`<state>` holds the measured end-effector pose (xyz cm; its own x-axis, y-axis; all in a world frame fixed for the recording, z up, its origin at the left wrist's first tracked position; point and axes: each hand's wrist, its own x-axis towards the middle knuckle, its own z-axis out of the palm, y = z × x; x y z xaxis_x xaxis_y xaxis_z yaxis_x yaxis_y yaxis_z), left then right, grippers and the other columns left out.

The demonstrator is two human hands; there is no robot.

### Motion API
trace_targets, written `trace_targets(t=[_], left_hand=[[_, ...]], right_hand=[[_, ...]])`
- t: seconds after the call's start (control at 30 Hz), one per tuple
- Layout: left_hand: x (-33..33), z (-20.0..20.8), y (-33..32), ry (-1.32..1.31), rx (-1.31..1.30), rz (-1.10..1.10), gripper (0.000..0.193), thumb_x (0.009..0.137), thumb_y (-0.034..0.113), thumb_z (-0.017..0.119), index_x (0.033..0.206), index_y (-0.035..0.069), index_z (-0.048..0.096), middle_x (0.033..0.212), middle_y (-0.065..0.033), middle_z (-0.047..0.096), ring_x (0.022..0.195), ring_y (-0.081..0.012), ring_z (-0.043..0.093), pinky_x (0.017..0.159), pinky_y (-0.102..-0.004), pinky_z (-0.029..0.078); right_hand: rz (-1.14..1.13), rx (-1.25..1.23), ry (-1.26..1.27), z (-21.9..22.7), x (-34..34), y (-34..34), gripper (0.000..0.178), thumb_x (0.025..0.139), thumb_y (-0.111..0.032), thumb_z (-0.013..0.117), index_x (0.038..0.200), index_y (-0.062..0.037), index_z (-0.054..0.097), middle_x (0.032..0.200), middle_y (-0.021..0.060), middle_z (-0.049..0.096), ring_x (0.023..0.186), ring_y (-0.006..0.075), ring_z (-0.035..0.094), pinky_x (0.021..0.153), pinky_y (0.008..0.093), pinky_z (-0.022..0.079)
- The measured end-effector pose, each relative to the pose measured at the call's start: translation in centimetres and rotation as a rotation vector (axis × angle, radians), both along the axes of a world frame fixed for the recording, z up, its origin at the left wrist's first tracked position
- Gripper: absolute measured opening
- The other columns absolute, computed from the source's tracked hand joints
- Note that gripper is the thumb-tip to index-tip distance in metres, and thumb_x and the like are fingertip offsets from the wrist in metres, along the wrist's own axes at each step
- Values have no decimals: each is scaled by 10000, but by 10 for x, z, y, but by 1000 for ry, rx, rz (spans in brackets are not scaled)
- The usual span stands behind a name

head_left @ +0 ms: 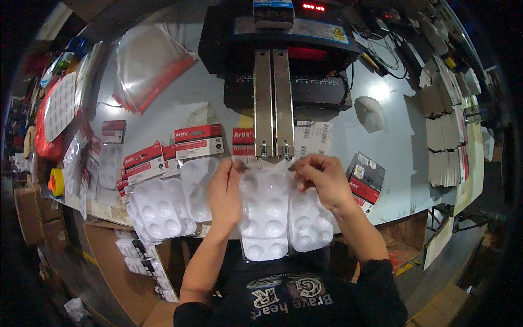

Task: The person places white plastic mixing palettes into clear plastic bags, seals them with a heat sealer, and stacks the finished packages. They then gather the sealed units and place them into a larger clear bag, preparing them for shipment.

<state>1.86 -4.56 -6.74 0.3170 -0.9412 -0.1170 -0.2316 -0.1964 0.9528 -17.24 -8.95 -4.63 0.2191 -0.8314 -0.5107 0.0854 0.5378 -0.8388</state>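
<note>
A white plastic paint palette (264, 204) with round wells lies in front of me, overlapping another at its lower end. My left hand (225, 191) is closed at its upper left corner, fingertips pinched. Over its upper right corner my right hand (322, 177) is also closed, thumb and fingers pinched together. Between the hands, the top edge looks like thin clear wrapping and reaches the ends of two metal bars (273, 103) on a black machine (316, 60). More palettes (310, 220) lie beneath my right hand. Fine detail at my fingertips is blurred.
Left of my hands are palettes with red-and-white header cards (199, 140). Clear bags with red edges (150, 71) lie at the back left. At right are a black-and-red card (366, 181), a crumpled white piece (369, 113) and stacked folded cards (444, 139).
</note>
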Motion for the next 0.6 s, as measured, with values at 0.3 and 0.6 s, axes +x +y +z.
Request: trace_targets(t=[0.3,0.6], left_hand=[[1,-13,2,11,99,25,198,918,165,483,821,-4,521,665,-72,488,643,-142,425,614,-276,384],[79,27,18,-1231,56,252,465,845,200,601,1260,20,495,1351,-233,417,1276,-343,381,998,-436,342]], right_hand=[[86,-84,99,-1,-3,-1,154,876,-67,538,847,62,618,678,81,594,538,136,562,495,248,456],[-151,-525,719,-6,-90,26,249,966,-166,383,785,1,427,640,96,501,557,193,561,541,315,454]])
